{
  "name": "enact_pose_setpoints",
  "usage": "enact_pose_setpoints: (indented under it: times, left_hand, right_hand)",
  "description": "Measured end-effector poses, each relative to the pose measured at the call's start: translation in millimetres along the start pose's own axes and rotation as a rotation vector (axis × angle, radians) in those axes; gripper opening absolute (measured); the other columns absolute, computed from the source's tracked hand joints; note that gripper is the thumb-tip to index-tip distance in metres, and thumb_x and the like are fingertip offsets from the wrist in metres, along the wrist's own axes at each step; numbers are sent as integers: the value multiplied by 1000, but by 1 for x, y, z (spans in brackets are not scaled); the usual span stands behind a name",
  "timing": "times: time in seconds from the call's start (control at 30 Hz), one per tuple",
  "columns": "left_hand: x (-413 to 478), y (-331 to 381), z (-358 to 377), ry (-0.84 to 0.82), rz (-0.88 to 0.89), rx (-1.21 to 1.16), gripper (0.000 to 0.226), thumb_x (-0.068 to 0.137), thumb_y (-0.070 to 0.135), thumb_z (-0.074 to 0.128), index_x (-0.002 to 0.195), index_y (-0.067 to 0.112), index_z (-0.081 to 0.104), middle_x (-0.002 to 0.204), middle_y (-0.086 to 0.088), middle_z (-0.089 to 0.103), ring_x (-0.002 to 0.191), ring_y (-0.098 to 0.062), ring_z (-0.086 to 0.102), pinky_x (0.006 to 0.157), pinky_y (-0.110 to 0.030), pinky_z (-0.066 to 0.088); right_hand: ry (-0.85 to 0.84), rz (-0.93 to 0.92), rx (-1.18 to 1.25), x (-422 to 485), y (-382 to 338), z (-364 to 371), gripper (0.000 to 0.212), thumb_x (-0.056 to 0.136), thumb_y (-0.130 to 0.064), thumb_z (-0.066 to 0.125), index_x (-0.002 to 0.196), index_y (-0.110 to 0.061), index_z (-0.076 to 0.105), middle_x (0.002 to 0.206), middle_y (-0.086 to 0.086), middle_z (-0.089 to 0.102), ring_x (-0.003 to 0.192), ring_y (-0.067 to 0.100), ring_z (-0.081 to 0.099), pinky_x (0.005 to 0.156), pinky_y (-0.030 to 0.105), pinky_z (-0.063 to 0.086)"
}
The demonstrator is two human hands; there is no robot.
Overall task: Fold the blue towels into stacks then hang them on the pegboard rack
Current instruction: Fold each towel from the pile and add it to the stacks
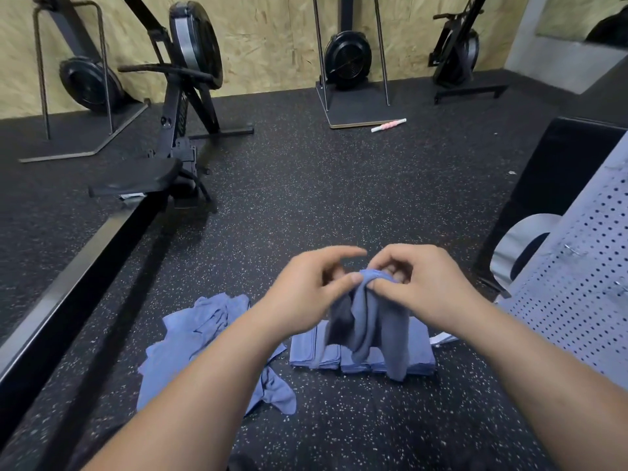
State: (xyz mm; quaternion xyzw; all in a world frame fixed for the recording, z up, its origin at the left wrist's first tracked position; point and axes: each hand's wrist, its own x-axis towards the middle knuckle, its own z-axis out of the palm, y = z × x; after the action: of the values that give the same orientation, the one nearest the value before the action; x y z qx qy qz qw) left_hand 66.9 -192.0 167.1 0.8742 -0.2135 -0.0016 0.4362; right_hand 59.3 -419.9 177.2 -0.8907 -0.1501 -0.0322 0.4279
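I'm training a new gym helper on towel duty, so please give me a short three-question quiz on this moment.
1. True or false: the left hand and the right hand both pinch the raised towel at its top.
2. The folded stack lies (A) on a table, (B) on the floor below the raised towel, (C) on a shelf.
3. On which side of the folded stack, the person's left or right, does the loose heap of unfolded towels lie?

Key: 1 true; 2 B; 3 left.
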Motion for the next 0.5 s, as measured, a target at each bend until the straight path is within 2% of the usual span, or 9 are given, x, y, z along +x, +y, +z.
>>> enact_pose_setpoints:
  times: [0.1, 0.17, 0.3, 0.4, 0.5]
  left_hand:
    - [3, -2, 4, -38, -34, -43, 3, 101, 30, 73, 101, 29, 76, 66, 12, 60, 61, -7, 52, 63, -29, 48]
    - [4, -3, 2, -31, -46, -28, 8, 100, 30, 73, 92, 28, 73, 65, 12, 61, 60, -6, 52, 63, -30, 48]
    - [5, -3, -6, 134, -49, 50, 11, 100, 27, 71, 90, 28, 69, 68, 11, 64, 60, -4, 51, 62, -27, 45]
    - [6, -7, -17, 275, -92, 170, 11, 100, 29, 70, 90, 30, 68, 70, 10, 65, 63, -5, 56, 63, -23, 42]
    - [6, -18, -34, 452, -217, 273, 12, 100, 32, 67, 88, 30, 66, 73, 15, 65, 71, -4, 60, 69, -29, 45]
  right_hand:
    - [-20, 9, -8, 1, 1, 2, 13, 83, -25, 85, 83, -33, 75, 73, -14, 71, 59, 2, 55, 61, 16, 45]
    - [-61, 44, 56, 2, 5, 1, 13, 84, -25, 87, 85, -29, 75, 71, -13, 70, 58, 4, 52, 61, 19, 44]
    - [-229, 148, 299, 2, 8, -6, 13, 90, -26, 85, 88, -20, 73, 69, -2, 65, 64, 13, 50, 63, 30, 46]
    - [-215, 157, 327, 4, 11, -17, 13, 91, -27, 83, 90, -17, 75, 70, -1, 63, 66, 13, 49, 63, 29, 43]
    - [-174, 141, 253, 6, 19, -29, 13, 91, -29, 82, 90, -18, 77, 69, -3, 64, 67, 12, 50, 68, 31, 39]
